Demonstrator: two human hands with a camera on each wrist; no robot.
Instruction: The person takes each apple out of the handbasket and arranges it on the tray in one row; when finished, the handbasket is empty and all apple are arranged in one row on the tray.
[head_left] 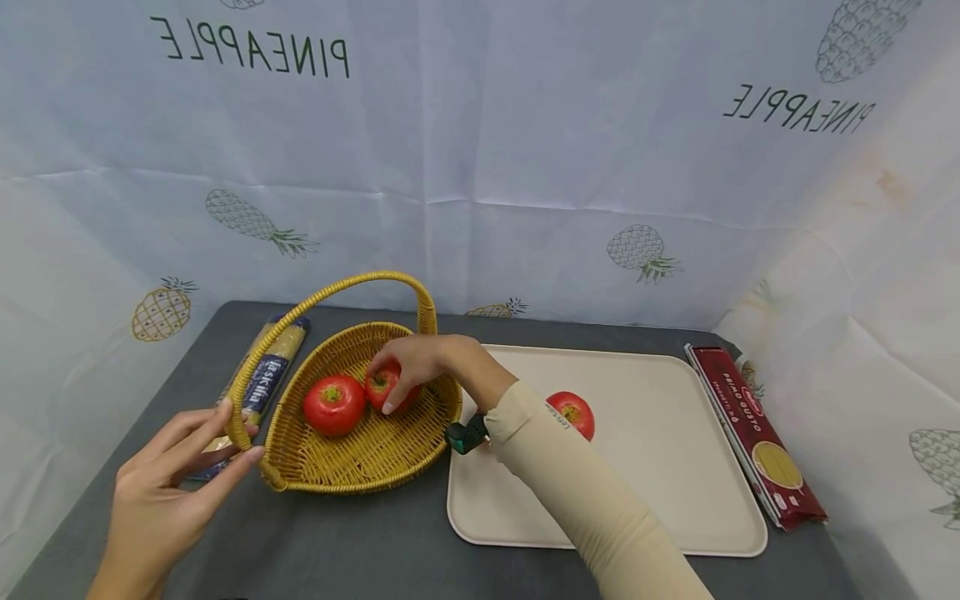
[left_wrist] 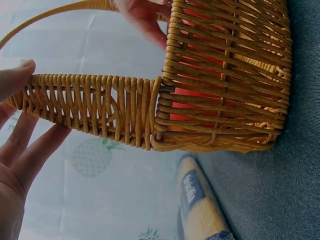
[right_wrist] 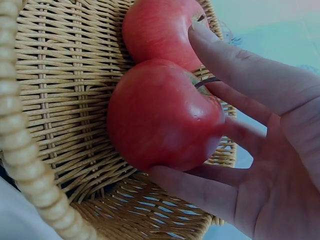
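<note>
Our right hand (head_left: 420, 360) is down in the basket, with its thumb and fingers curled round a red apple (right_wrist: 160, 117). That apple sits inside the yellow basket (head_left: 372, 454), which stands on the left part of the worktop (head_left: 337, 542), toward its back left corner. Our left hand (head_left: 168, 475) pinches the basket's handle (head_left: 382, 276) low down on the left side, thumb on one face and fingers on the other. In the basket, just to the left of the apple we hold, we see a second apple (head_left: 334, 405), round and shiny. A bag with a blue label (head_left: 264, 382) lies between the basket and the left edge of the worktop, partly behind our left hand and the handle. Our right sleeve (head_left: 592, 492) is cream and crosses over a pale tray (head_left: 660, 450). On the tray is a third apple (head_left: 576, 414), partly hidden by the sleeve. Past the tray, a long dark red packet (head_left: 757, 433) lies along the worktop's right edge. Behind the back edge hangs a whitish cloth (head_left: 525, 150) with pineapples and backward words on it.
</note>
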